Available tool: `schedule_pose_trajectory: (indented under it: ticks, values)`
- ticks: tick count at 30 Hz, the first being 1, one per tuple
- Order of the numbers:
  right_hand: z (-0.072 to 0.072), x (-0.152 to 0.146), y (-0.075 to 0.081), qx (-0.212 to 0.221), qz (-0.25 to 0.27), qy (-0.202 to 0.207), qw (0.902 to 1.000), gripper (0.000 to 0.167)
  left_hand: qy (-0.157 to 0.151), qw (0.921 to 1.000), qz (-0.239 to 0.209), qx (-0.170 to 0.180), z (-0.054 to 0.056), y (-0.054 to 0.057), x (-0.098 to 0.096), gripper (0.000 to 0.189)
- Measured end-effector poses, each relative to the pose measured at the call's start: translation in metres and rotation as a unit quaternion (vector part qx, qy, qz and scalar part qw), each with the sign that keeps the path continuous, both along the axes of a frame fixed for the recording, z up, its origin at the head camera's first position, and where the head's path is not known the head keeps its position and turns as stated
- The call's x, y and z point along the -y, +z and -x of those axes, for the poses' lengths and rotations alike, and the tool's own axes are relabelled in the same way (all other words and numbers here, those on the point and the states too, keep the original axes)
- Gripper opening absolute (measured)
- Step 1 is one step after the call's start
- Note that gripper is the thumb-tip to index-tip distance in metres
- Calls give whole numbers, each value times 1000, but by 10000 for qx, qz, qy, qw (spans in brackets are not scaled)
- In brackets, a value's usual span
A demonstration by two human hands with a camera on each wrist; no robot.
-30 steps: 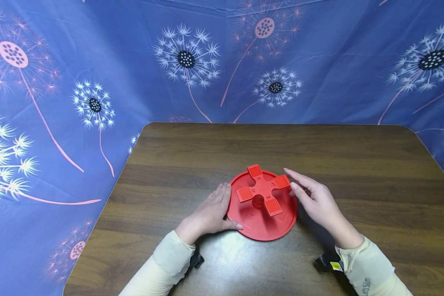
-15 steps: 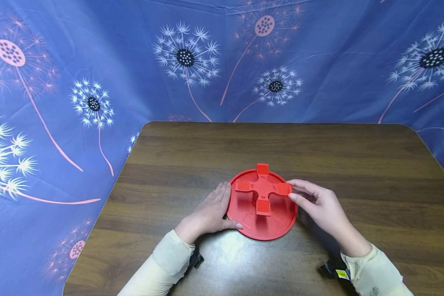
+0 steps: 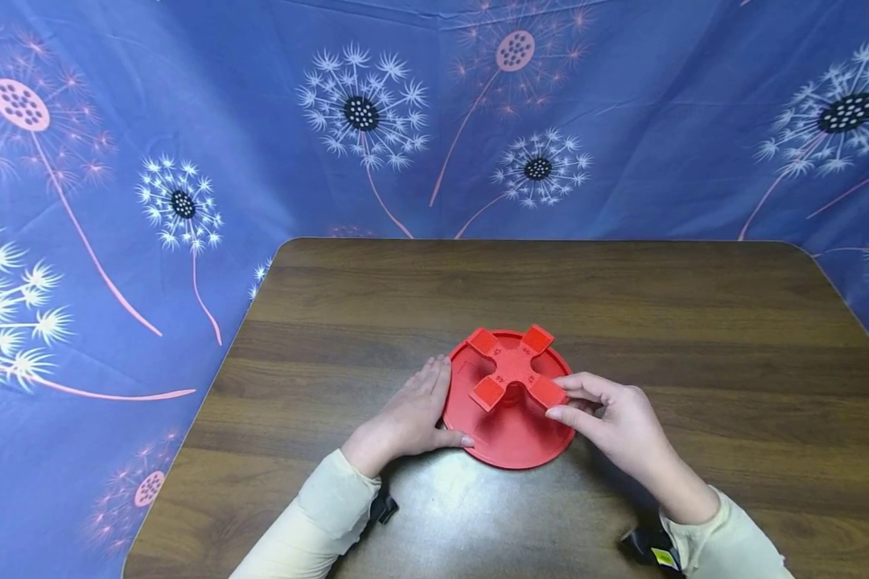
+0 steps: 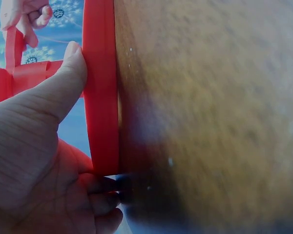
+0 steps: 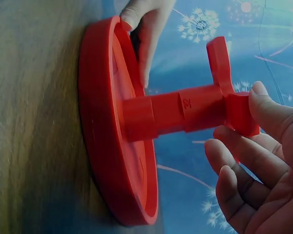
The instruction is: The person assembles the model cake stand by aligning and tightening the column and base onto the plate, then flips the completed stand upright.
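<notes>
A red round base with a raised rim lies on the table. From its middle rises a stepped red post, marked with a small number. On top sits a red four-armed cross piece, with small numbers printed near its arms. My left hand rests against the base's left rim, fingers straight and together, thumb on the near edge. My right hand pinches the near right arm of the cross between thumb and fingers. In the head view the cross hides most of the post.
The wood-grain table has rounded far corners. Behind and to the left hangs a blue cloth with dandelion prints. A dark wrist camera is worn below the right wrist.
The cross has turned clockwise on the post. My right hand has closed on one arm and moved slightly nearer with it. My left hand and the base stay nearly still.
</notes>
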State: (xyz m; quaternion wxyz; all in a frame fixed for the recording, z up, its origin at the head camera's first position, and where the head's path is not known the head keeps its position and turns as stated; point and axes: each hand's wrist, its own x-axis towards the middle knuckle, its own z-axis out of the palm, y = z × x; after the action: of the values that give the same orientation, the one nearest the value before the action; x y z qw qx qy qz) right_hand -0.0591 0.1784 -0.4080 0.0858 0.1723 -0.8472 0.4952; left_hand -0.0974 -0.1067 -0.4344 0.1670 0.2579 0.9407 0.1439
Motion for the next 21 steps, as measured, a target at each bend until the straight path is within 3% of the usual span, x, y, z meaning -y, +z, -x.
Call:
schedule_pose_trajectory:
  ticks: [10, 21]
  values:
    - [-5, 11, 0, -777, -656, -268, 9945, 35, 42, 10000, 37, -15, 0, 0, -1, 115]
    - [-8, 17, -1, -1053, -919, -469, 9891, 35, 60, 10000, 12, -20, 0, 0, -1, 115]
